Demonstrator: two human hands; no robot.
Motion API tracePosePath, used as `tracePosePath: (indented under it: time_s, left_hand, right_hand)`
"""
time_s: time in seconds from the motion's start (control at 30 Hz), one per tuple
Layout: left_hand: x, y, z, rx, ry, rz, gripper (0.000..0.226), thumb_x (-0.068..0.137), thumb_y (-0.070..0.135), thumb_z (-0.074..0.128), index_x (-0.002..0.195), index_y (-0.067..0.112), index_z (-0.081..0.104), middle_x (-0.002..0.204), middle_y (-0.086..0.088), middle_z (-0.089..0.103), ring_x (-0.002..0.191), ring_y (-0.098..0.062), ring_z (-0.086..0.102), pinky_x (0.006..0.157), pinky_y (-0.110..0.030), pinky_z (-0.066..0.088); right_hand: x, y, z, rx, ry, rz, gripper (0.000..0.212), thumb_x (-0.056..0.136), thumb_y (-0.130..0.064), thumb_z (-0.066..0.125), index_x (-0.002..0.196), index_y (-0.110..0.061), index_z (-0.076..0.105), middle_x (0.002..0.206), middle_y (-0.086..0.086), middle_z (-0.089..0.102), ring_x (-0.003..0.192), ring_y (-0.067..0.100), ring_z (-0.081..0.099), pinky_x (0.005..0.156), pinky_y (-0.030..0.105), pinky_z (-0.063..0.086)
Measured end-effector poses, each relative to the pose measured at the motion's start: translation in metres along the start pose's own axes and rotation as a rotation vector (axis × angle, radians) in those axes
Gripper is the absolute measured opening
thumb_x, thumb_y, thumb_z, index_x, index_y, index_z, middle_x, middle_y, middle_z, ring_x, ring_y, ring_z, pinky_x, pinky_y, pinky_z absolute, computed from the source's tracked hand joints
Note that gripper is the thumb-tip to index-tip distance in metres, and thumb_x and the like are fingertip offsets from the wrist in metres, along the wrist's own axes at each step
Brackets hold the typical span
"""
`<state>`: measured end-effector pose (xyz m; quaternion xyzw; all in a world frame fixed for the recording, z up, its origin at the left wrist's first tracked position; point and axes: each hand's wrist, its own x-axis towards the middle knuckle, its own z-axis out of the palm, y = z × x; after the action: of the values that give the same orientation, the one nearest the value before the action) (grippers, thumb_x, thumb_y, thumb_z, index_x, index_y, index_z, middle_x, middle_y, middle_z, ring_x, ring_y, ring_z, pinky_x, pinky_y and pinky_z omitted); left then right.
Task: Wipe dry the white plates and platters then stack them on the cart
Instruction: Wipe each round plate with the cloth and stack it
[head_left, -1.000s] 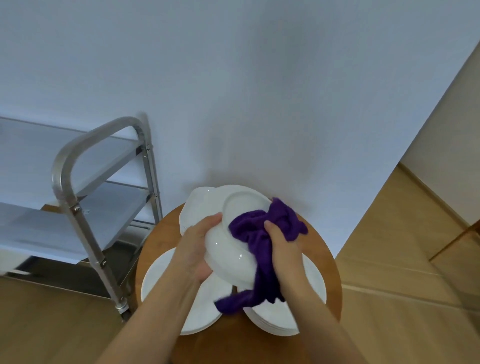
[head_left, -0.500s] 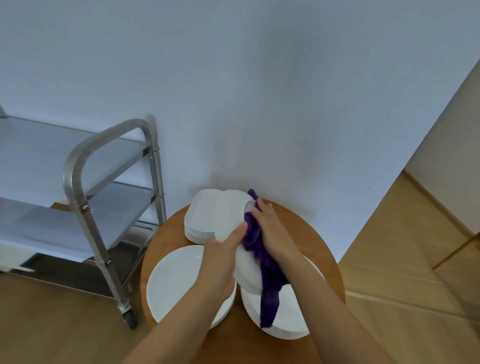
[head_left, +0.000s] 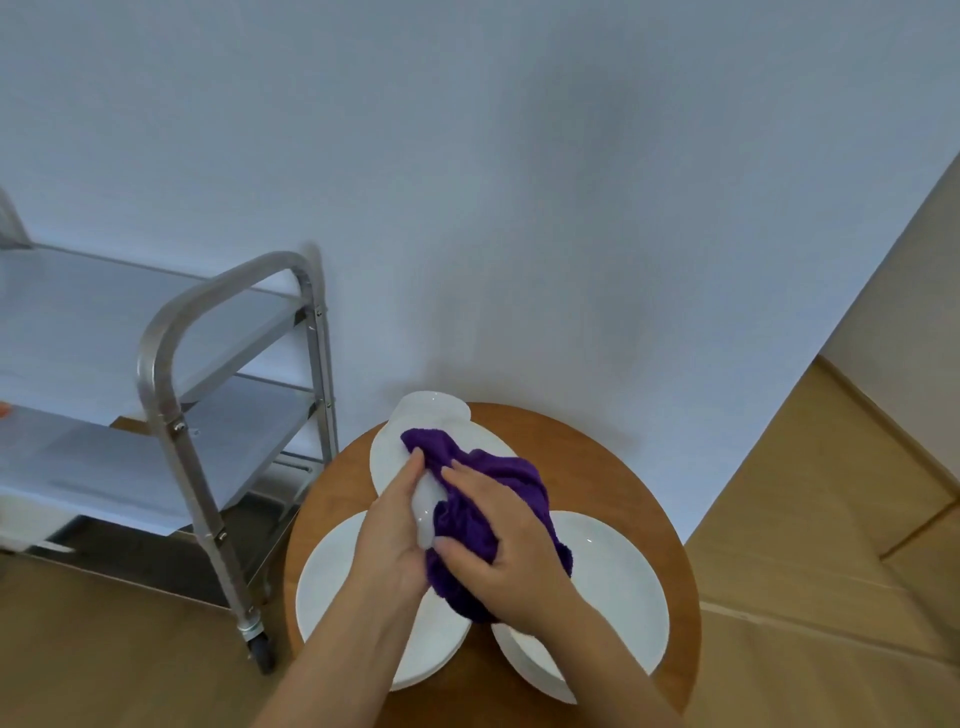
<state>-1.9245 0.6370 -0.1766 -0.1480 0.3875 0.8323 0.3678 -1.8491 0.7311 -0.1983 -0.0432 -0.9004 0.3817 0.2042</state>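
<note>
Right now the left hand (head_left: 395, 540) holds a white oval platter (head_left: 426, 506) up on its edge above the round brown wooden counter (head_left: 649, 499). Its fingers are curled round the near side of the platter, and the thumb reaches up along the rim. The platter is blurry, so its far end is hard to make out.

The right hand (head_left: 498, 545) grips a soft purple cloth (head_left: 488, 499) and presses it against the platter. Its fingers are bent over the bunched cloth, with the thumb tucked low near the left hand. The two hands sit very close, nearly touching. Part of the cloth sticks out past the fingertips at the top, and part hangs below the palm.

Under the hands, three lots of white dishes rest on the counter. A round white plate (head_left: 332, 587) lies on the left. A stack of round white plates (head_left: 618, 597) lies on the right. A stack of white oval platters (head_left: 431, 408) sits at the back, close to the pale blue wall (head_left: 519, 182).

A shiny metal cart (head_left: 171, 374) on wheels stands to the left of the counter, on the light wooden floor (head_left: 104, 654). Its flat shelves are grey, one above the other. The held platter is well apart from the cart.
</note>
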Motion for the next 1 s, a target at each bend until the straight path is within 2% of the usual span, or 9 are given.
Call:
tracePosePath:
  time_s: [0.13, 0.3, 0.4, 0.5, 0.57, 0.73, 0.8, 0.93, 1.0]
  left_hand:
    - [0.002, 0.006, -0.005, 0.13, -0.125, 0.106, 0.064, 0.069, 0.039, 0.068, 0.127, 0.02, 0.05, 0.12, -0.017, 0.06, 0.108, -0.038, 0.058, 0.088, -0.055, 0.05]
    - [0.0, -0.007, 0.005, 0.514, -0.024, 0.393, 0.025, 0.08, 0.033, 0.069, 0.1, 0.025, 0.056, 0.088, 0.001, 0.065, 0.08, -0.018, 0.062, 0.054, -0.025, 0.051]
    - [-0.01, -0.012, 0.01, 0.889, -0.066, 0.58, 0.022, 0.083, 0.033, 0.067, 0.071, 0.028, 0.049, 0.049, 0.015, 0.059, 0.054, -0.002, 0.06, 0.038, -0.008, 0.039]
    - [-0.013, -0.014, 0.006, 1.241, -0.226, 0.64, 0.02, 0.084, 0.051, 0.059, 0.078, 0.033, 0.052, 0.065, 0.013, 0.06, 0.062, -0.005, 0.061, 0.049, -0.011, 0.044]
    - [-0.018, -0.009, 0.004, 1.496, -0.271, 0.707, 0.017, 0.088, 0.053, 0.051, 0.082, 0.037, 0.05, 0.078, 0.011, 0.06, 0.072, -0.007, 0.06, 0.06, -0.013, 0.047]
    - [-0.023, -0.008, 0.009, 2.094, -0.413, 1.026, 0.038, 0.099, 0.043, 0.03, 0.133, 0.028, 0.039, 0.106, 0.0, 0.063, 0.089, -0.018, 0.062, 0.084, -0.033, 0.049]
    - [-0.02, -0.008, 0.006, 2.13, -0.456, 1.065, 0.044, 0.097, 0.049, 0.03, 0.138, 0.035, 0.033, 0.112, 0.004, 0.062, 0.096, -0.018, 0.061, 0.087, -0.029, 0.046]
    - [-0.015, 0.004, -0.013, 1.811, -0.318, 0.727, 0.072, 0.074, 0.078, 0.042, 0.138, 0.046, 0.035, 0.142, 0.02, 0.041, 0.135, -0.006, 0.031, 0.112, -0.031, 0.014]
    - [-0.012, 0.008, -0.022, 1.688, -0.205, 0.824, 0.077, 0.07, 0.078, 0.041, 0.139, 0.048, 0.024, 0.145, 0.026, 0.026, 0.139, -0.001, 0.014, 0.117, -0.038, 0.004]
  right_hand:
    - [-0.005, 0.026, -0.02, 0.237, 0.002, 0.277, 0.041, 0.081, -0.053, 0.054, 0.116, -0.064, 0.035, 0.128, -0.031, 0.043, 0.113, 0.0, 0.048, 0.089, 0.02, 0.048]
    - [0.013, 0.019, -0.017, 0.54, 0.337, 0.609, 0.011, 0.097, -0.033, 0.048, 0.105, -0.033, 0.055, 0.103, -0.003, 0.063, 0.09, 0.013, 0.062, 0.058, 0.015, 0.05]
    - [0.022, 0.0, -0.027, 0.862, 0.365, 0.713, 0.04, 0.082, -0.061, 0.055, 0.101, -0.027, 0.063, 0.091, 0.005, 0.071, 0.082, 0.021, 0.07, 0.066, 0.034, 0.057]
    - [0.023, -0.011, -0.042, 0.915, 0.286, 0.639, 0.088, 0.041, -0.074, 0.072, 0.113, -0.026, 0.059, 0.1, 0.005, 0.07, 0.088, 0.023, 0.07, 0.071, 0.039, 0.059]
    - [0.021, -0.015, -0.051, 0.852, 0.202, 0.622, 0.099, 0.037, -0.068, 0.078, 0.123, -0.027, 0.051, 0.111, 0.004, 0.065, 0.098, 0.024, 0.066, 0.081, 0.042, 0.057]
    - [0.011, -0.008, -0.056, 0.835, 0.215, 0.725, 0.036, 0.067, -0.016, 0.072, 0.101, -0.011, 0.06, 0.104, 0.018, 0.064, 0.089, 0.033, 0.062, 0.077, 0.043, 0.05]
    - [0.005, -0.005, -0.053, 0.877, 0.252, 0.766, 0.039, 0.059, -0.014, 0.064, 0.096, -0.003, 0.058, 0.096, 0.02, 0.058, 0.086, 0.034, 0.055, 0.073, 0.043, 0.043]
    - [-0.005, 0.001, -0.056, 0.933, 0.316, 0.837, 0.027, 0.07, -0.012, 0.056, 0.097, -0.007, 0.053, 0.092, 0.017, 0.056, 0.082, 0.03, 0.054, 0.066, 0.037, 0.043]
    - [-0.008, 0.005, -0.06, 0.96, 0.347, 0.826, 0.015, 0.075, -0.006, 0.051, 0.089, -0.01, 0.054, 0.082, 0.012, 0.058, 0.073, 0.025, 0.056, 0.059, 0.032, 0.043]
